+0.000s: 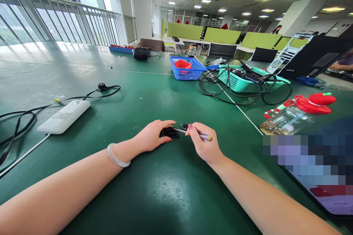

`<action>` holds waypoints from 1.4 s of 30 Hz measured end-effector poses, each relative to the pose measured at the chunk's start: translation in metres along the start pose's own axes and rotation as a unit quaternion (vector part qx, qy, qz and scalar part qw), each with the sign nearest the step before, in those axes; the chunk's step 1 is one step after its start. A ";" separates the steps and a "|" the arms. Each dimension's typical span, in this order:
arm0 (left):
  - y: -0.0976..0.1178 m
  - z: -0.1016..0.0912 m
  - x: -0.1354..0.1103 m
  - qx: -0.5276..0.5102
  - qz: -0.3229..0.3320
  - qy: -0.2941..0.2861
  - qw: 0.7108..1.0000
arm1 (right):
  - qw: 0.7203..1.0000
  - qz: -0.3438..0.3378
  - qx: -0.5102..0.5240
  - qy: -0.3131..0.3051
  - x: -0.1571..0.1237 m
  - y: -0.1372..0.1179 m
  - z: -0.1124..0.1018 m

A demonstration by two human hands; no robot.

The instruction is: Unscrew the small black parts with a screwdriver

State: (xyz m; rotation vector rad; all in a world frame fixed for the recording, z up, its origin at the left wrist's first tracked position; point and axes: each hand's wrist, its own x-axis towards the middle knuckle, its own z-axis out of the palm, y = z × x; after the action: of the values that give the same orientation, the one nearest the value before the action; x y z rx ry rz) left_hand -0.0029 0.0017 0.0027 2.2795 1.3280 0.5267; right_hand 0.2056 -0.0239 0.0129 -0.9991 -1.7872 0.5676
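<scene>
My left hand (151, 134) grips a small flat black plastic part (173, 133) between thumb and fingers, holding it on the green table (129, 198). My right hand (204, 142) is closed around a slim screwdriver (204, 136) with a pale handle and gold-coloured end. Its thin metal shaft points left, and the tip meets or nearly meets the black part; contact is too small to make out. Just behind the shaft lies a little heap of tiny black pieces (184, 126), partly covered by my right fingers.
A white power strip (64, 116) with cables lies left. Farther back stand a blue basket (187, 75) holding a red tray and a teal basket (239, 87) of tangled black cables. To the right are a red-lidded bottle (296, 115) and a dark-edged device (331, 209), partly pixelated.
</scene>
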 end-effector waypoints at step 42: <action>0.018 0.008 -0.002 0.083 0.057 0.003 0.995 | 0.935 0.194 0.219 0.198 0.016 0.053 -0.006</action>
State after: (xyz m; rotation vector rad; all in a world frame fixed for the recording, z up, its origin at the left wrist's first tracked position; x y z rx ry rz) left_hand 0.0130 -0.0097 0.0058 2.5018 1.2927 0.4766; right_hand 0.2280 0.0182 -0.0151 -1.0614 -1.0461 0.8929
